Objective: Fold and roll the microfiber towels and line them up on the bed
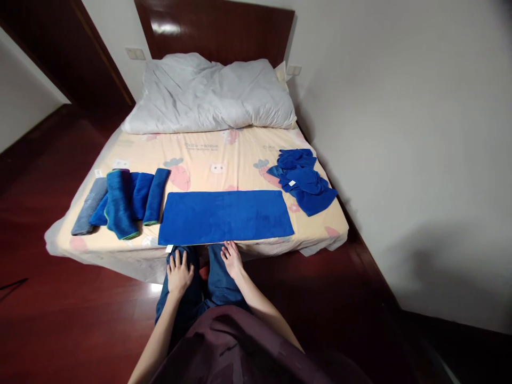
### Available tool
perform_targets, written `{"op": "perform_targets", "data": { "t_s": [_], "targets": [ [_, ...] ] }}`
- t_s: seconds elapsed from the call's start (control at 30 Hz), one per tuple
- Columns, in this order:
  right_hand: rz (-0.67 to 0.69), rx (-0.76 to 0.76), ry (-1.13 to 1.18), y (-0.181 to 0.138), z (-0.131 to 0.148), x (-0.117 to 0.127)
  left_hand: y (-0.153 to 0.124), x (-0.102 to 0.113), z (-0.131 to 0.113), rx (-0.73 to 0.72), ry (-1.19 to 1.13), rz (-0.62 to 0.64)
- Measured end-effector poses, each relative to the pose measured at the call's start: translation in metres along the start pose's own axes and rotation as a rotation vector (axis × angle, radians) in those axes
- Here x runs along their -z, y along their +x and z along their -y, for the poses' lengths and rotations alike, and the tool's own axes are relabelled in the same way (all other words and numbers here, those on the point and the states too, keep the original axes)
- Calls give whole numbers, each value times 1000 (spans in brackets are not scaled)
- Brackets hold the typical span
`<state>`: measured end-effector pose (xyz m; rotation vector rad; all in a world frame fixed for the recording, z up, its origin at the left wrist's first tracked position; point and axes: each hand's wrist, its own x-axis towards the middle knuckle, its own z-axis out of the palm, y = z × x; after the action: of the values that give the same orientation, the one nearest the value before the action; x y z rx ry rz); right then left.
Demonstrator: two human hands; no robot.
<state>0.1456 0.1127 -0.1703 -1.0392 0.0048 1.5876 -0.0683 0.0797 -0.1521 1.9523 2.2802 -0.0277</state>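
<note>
A blue towel (226, 216) lies spread flat along the near edge of the bed, with a white tag at its near left corner. My left hand (180, 272) rests on my left thigh with its fingers spread, holding nothing. On the other thigh lies my right hand (232, 258), fingers apart, its tips close to the towel's near edge; I cannot tell whether they touch it. Left of the flat towel are several rolled towels, among them a blue roll with green edging (120, 208) and a grey-blue roll (90, 207). A crumpled heap of blue towels (306, 181) sits at the right.
The bed's sheet (218, 152) is pale peach with carrot and rabbit prints. Across the bed's far end lies a bundled grey-white quilt (212, 96), in front of the dark wooden headboard (224, 26). A white wall (400, 133) runs along the right side.
</note>
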Motion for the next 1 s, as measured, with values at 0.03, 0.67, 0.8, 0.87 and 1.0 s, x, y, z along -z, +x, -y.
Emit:
{"op": "perform_targets", "data": {
  "t_s": [0.03,0.67,0.8,0.87,1.0],
  "targets": [
    [-14,-4,11,2,0,-2,-1,0,-1,-1,1,-2],
    [-81,-35,-21,28,0,4,265,115,-190,-509,-178,240],
    [-92,-89,44,26,2,4,318,94,-229,-442,-151,327],
    [-115,-100,37,27,2,2,330,82,-237,-417,-145,357],
    [-137,-99,6,29,2,-1,341,64,-244,-373,-162,364]
  ]
}}
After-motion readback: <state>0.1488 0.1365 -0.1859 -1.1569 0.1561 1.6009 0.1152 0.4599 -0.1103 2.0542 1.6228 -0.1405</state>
